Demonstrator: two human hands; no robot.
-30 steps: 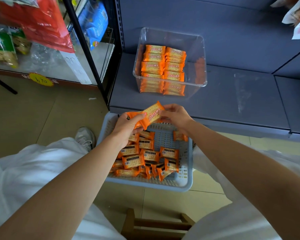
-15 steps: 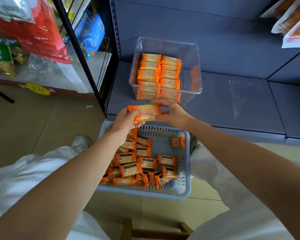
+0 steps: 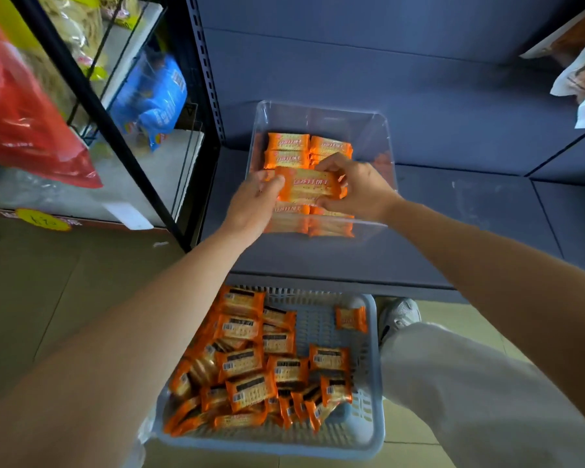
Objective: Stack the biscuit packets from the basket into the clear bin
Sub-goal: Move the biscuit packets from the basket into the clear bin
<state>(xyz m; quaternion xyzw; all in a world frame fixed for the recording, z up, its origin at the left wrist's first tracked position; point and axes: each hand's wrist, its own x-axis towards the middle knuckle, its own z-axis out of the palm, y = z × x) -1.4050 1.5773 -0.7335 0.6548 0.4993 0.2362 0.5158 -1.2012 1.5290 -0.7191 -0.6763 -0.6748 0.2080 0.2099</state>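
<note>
Two hands, left hand (image 3: 252, 206) and right hand (image 3: 360, 189), grip one biscuit packet (image 3: 309, 187) over clear bin (image 3: 390, 146)

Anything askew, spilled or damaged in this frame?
Nothing spilled or visibly damaged. The packets in the basket lie jumbled at mixed angles, one packet apart at the far right. The clear bin holds neat rows.
</note>
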